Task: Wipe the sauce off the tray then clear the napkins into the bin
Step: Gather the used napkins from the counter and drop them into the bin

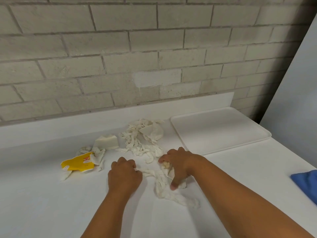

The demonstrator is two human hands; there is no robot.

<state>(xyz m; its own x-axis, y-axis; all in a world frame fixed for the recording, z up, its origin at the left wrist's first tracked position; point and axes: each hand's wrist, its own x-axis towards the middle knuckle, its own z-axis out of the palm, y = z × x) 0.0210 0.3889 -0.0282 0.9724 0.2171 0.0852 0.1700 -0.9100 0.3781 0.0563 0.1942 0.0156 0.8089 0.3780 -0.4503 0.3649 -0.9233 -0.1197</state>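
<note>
A white tray (pixel 221 129) lies at the back right of the white counter, with no sauce visible on it. A heap of crumpled white napkins (pixel 142 136) sits left of the tray. A twisted napkin (pixel 164 189) stretches across the counter between my hands. My left hand (pixel 124 176) is closed over its left end, knuckles up. My right hand (pixel 178 165) grips a stained wad of the same napkin, thumb pressed down on the paper. No bin is in view.
A yellow wrapper (pixel 77 164) with more napkins lies at the left, next to a white paper cup (pixel 106 142) on its side. A blue cloth (pixel 307 182) shows at the right edge. A brick wall backs the counter.
</note>
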